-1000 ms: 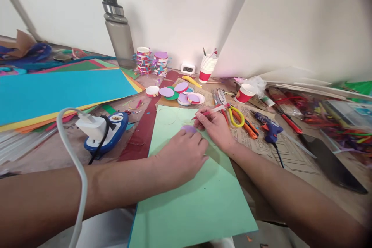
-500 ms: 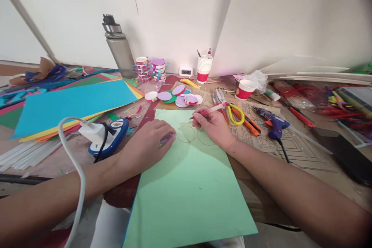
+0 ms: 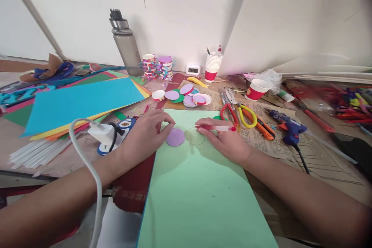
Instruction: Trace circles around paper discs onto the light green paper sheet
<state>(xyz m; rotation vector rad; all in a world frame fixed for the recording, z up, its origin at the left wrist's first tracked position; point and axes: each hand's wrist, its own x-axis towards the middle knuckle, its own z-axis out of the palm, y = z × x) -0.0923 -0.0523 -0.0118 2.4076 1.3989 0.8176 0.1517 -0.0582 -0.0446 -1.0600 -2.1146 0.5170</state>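
A light green sheet [image 3: 200, 186] lies in front of me, with thin circle outlines drawn near its far edge. A purple paper disc [image 3: 175, 137] rests flat at its upper left. My left hand [image 3: 147, 133] is beside the disc, thumb and fingers curled together at its upper left edge; whether they pinch the disc is unclear. My right hand [image 3: 226, 137] is closed around a red and clear pen [image 3: 217, 128], just right of a drawn circle. The pen lies almost level, its tip pointing left.
Blue sheets [image 3: 84, 102] and a white plug [image 3: 103, 135] with a cable lie left. Behind are a bottle [image 3: 128, 50], paper cups [image 3: 213, 68] and paper discs [image 3: 171, 95]. Scissors [image 3: 247, 116], an orange cutter [image 3: 261, 126] and a glue gun [image 3: 290, 130] lie right.
The purple disc, earlier mostly under my left hand, now lies in view on the sheet. My right hand has turned the pen lower and flatter. The whole view has shifted slightly.
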